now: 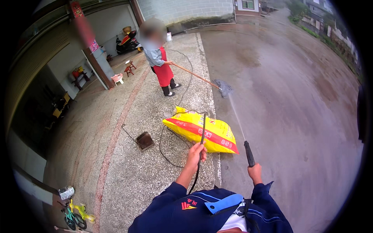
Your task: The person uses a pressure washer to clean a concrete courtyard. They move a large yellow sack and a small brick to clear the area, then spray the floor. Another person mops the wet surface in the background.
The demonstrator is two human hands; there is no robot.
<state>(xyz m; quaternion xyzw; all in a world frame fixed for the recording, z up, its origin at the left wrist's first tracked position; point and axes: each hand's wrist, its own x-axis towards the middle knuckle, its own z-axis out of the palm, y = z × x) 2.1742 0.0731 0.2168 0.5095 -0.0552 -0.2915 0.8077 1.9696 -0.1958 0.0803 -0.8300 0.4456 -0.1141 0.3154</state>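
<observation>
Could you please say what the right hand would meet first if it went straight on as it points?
Probably the mop head, where the spray gun points; depth is unclear, so perhaps the ground.

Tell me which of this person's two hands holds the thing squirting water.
The right hand: it grips the black spray gun, whose thin water jet runs toward the mop. The left hand instead holds the black hose.

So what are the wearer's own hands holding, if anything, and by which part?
The left hand grips the black hose partway along its length; the right hand holds the black spray wand by its near end.
</observation>
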